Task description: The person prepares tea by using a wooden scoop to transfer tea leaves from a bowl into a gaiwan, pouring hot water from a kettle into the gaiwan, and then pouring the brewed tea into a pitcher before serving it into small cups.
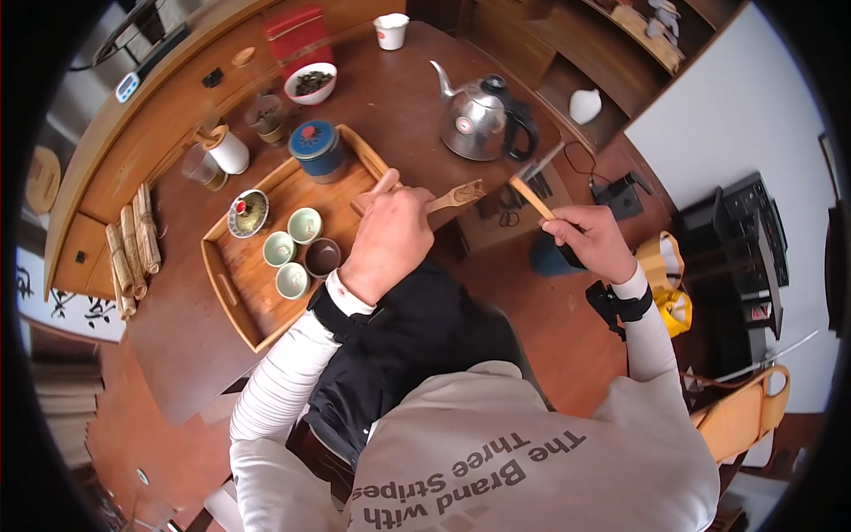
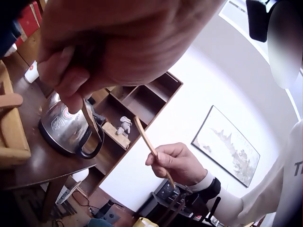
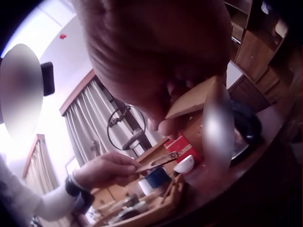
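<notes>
Over the right end of the wooden tray (image 1: 232, 297), my left hand (image 1: 388, 238) pinches a wooden scoop (image 1: 455, 197). Brown material lies at the tip of the scoop, which also shows in the right wrist view (image 3: 163, 161). My right hand (image 1: 596, 241) grips a slim wooden stick (image 1: 532, 199) off to the right, its free end raised toward the scoop but apart from it. In the left wrist view the right hand (image 2: 180, 164) holds the same stick (image 2: 146, 137) between thumb and fingers.
The tray holds several small cups (image 1: 305, 225), a lidded blue jar (image 1: 316, 152) and a dish with a red spot (image 1: 249, 213). Behind are a steel kettle (image 1: 477, 120), a bowl of dark leaves (image 1: 311, 83), a white cup (image 1: 391, 32) and a red box (image 1: 297, 37).
</notes>
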Demonstrator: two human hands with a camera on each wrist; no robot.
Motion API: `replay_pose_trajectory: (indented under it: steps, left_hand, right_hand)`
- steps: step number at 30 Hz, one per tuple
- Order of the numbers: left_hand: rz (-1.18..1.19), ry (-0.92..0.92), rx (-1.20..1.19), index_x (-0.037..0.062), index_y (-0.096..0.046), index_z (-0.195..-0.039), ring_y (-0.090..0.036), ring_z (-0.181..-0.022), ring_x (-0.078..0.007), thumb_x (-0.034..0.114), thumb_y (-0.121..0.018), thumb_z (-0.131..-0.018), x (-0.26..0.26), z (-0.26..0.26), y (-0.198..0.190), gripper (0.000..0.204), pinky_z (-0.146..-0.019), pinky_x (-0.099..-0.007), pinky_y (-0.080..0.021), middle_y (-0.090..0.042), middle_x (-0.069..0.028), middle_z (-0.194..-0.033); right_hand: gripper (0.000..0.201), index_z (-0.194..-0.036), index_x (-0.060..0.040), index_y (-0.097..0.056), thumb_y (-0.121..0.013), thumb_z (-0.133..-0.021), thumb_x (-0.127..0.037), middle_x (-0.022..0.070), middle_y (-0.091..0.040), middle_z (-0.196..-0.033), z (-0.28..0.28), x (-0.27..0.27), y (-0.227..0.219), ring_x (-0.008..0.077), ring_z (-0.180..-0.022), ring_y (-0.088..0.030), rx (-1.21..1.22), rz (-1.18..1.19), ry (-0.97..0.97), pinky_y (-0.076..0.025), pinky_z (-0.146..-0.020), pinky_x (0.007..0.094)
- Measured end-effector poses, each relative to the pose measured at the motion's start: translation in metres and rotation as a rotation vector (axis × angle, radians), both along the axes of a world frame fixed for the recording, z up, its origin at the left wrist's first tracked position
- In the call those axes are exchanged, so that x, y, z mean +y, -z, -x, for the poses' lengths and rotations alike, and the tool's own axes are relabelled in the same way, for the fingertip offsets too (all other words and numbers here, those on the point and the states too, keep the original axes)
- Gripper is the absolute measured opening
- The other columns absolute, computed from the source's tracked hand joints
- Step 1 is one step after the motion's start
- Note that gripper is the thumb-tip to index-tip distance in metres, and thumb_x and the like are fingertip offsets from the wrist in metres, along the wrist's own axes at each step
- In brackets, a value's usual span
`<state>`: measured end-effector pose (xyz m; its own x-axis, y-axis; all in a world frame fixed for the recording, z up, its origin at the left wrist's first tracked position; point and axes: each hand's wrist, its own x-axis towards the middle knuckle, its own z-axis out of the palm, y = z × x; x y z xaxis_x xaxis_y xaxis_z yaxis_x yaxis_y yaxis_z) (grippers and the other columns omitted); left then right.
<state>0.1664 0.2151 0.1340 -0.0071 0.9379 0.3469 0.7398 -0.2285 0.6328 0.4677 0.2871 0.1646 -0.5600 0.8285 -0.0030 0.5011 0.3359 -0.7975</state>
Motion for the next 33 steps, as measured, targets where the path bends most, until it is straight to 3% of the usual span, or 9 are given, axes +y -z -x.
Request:
replay_pose_trajectory:
  steps: [2,6,13,15,17,21,27,29,33]
  left_hand:
    - [-0.036,0.020,0.008,-0.0041,-0.073,-0.090,-0.069,-0.088,-0.0454,-0.002,-0.058,-0.083,0.003,-0.011,0.007,0.017,-0.080,-0.0520,-0.054,-0.069,-0.0280,-0.088]
    - [0.070,0.039,0.012,-0.0032,-0.073,-0.094,-0.068,-0.089,-0.0439,-0.002,-0.059,-0.085,0.002,-0.033,0.015,0.017,-0.082,-0.0492,-0.055,-0.071,-0.0255,-0.092]
    - [0.125,0.138,0.090,0.0003,-0.074,-0.099,-0.067,-0.088,-0.0431,-0.001,-0.060,-0.084,-0.004,-0.081,0.036,0.021,-0.079,-0.0499,-0.055,-0.071,-0.0216,-0.093]
    - [0.158,0.105,0.054,0.0013,-0.075,-0.097,-0.067,-0.089,-0.0438,-0.002,-0.059,-0.083,-0.005,-0.094,0.045,0.022,-0.079,-0.0508,-0.055,-0.071,-0.0213,-0.094]
    - [0.201,0.092,0.090,0.0022,-0.075,-0.095,-0.067,-0.089,-0.0445,-0.004,-0.056,-0.083,-0.005,-0.098,0.051,0.024,-0.080,-0.0515,-0.055,-0.071,-0.0220,-0.094]
    - [0.188,0.115,0.087,-0.0006,-0.074,-0.098,-0.068,-0.089,-0.0448,-0.003,-0.058,-0.083,0.001,-0.102,0.069,0.022,-0.081,-0.0511,-0.055,-0.071,-0.0228,-0.093]
    - [0.259,0.171,0.011,-0.0027,-0.074,-0.100,-0.068,-0.090,-0.0436,-0.002,-0.058,-0.084,0.001,-0.110,0.065,0.023,-0.082,-0.0494,-0.055,-0.071,-0.0244,-0.093]
    - [0.254,0.151,0.030,-0.0025,-0.074,-0.100,-0.068,-0.090,-0.0434,-0.003,-0.058,-0.084,-0.001,-0.106,0.066,0.023,-0.082,-0.0490,-0.055,-0.071,-0.0246,-0.092]
    - [0.300,0.132,0.048,-0.0005,-0.075,-0.098,-0.068,-0.091,-0.0436,-0.003,-0.057,-0.084,-0.007,-0.104,0.072,0.023,-0.082,-0.0494,-0.055,-0.071,-0.0244,-0.092]
  right_hand:
    - [0.016,-0.095,-0.0017,-0.073,-0.073,-0.093,-0.017,0.0115,-0.066,-0.078,-0.021,-0.004,0.018,0.0256,-0.066,-0.063,-0.144,-0.234,-0.046,-0.048,-0.063,0.0355]
    - [0.014,-0.093,-0.0032,-0.073,-0.070,-0.094,-0.017,0.0130,-0.064,-0.078,-0.026,-0.014,0.031,0.0339,-0.070,-0.061,-0.120,-0.547,-0.098,-0.049,-0.063,0.0410]
    - [0.014,-0.092,-0.0038,-0.073,-0.067,-0.094,-0.017,0.0152,-0.065,-0.077,-0.062,-0.001,0.078,0.0366,-0.073,-0.063,-0.134,-0.412,-0.099,-0.050,-0.065,0.0434]
    - [0.013,-0.090,-0.0032,-0.074,-0.066,-0.091,-0.014,0.0173,-0.065,-0.074,-0.108,0.016,0.115,0.0362,-0.072,-0.064,-0.513,-0.501,-0.055,-0.050,-0.064,0.0445]
    - [0.015,-0.090,-0.0001,-0.074,-0.066,-0.091,-0.012,0.0167,-0.067,-0.073,-0.114,0.002,0.090,0.0330,-0.066,-0.066,-0.268,-0.271,0.186,-0.053,-0.063,0.0398]
    - [0.018,-0.101,-0.0003,-0.075,-0.071,-0.094,-0.016,0.0117,-0.068,-0.072,-0.098,-0.037,0.071,0.0240,-0.063,-0.067,-0.047,-0.069,0.125,-0.052,-0.063,0.0334]
    - [0.015,-0.095,-0.0030,-0.076,-0.069,-0.092,-0.016,0.0174,-0.070,-0.083,-0.110,-0.029,0.114,0.0383,-0.074,-0.066,-0.156,-0.338,-0.012,-0.052,-0.064,0.0449]
    - [0.014,-0.095,-0.0040,-0.076,-0.071,-0.090,-0.016,0.0176,-0.069,-0.078,-0.141,-0.012,0.133,0.0372,-0.072,-0.067,-0.683,-0.426,0.008,-0.054,-0.065,0.0435]
    - [0.014,-0.090,-0.0036,-0.076,-0.068,-0.091,-0.015,0.0191,-0.069,-0.078,-0.091,-0.047,0.074,0.0371,-0.069,-0.067,-0.103,-0.096,0.152,-0.055,-0.064,0.0437]
